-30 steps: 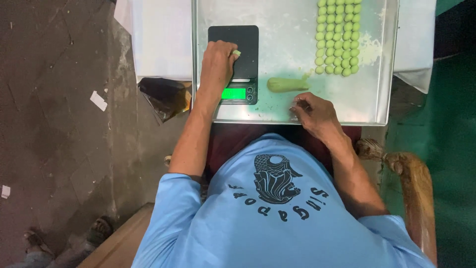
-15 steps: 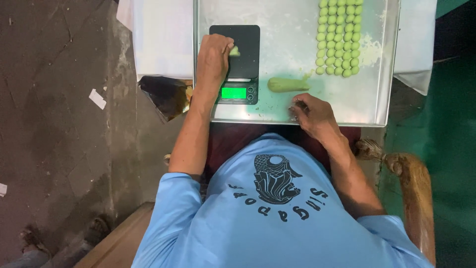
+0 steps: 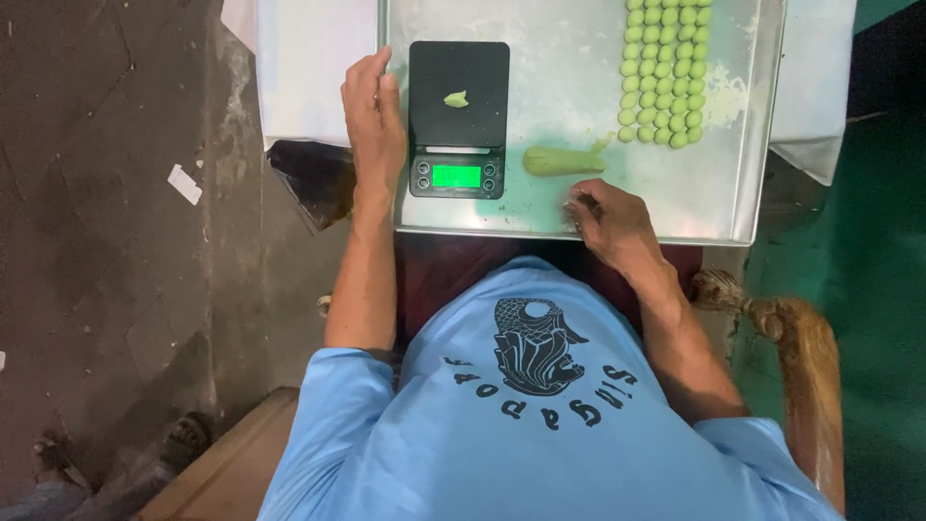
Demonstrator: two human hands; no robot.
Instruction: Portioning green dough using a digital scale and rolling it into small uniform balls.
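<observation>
Green dough is under my right hand (image 3: 608,220): the fingers are curled together and pressed down on the metal tray (image 3: 569,207), and whether a small bit sits beneath them I cannot tell. Just beyond those fingertips lies a stubby green dough log (image 3: 561,160), close to the hand but not touching it. Farther out and a little to the right, rows of small green dough balls (image 3: 664,72) are packed side by side in a neat block, with a pale smear of flour beside them.

My left hand (image 3: 374,121) lies flat and open, fingers loosely together, holding nothing, along the tray's left edge. Right beside it stands a black digital scale (image 3: 459,116), its small display glowing green at the end nearer me. One little green dough piece (image 3: 456,98) sits alone on the scale's platform, apart from my fingers.

Under the tray is a table (image 3: 304,68) covered in white. A wooden chair arm (image 3: 805,357) shows by my right elbow.
</observation>
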